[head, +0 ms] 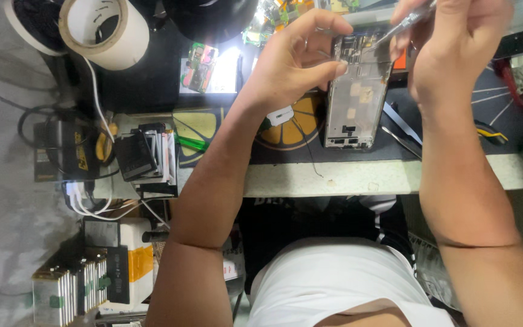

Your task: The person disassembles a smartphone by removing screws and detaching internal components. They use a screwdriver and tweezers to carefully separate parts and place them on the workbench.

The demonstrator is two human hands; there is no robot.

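An opened phone [357, 97] is pinched by the left hand [295, 57], long axis perpendicular to the near table [334, 178] edge; tweezers [404, 24] are clamped in the right hand [455, 42].

Phone between two hands at the table's far side

The phone [358, 91] lay on the mat [334, 148], left hand [292, 60] at its left edge, right hand [455, 42] with tool [404, 24] above it; tape rolls [101, 30] sat far left.

pale surface [346, 178] with worn front edge, dark mat [334, 151] on top. bright white light patch [228, 66] near back. big tape rolls [101, 30] at left corner. grey floor [1, 200] on left, tangled cables [92, 203], stacked boxes [86, 284] below.
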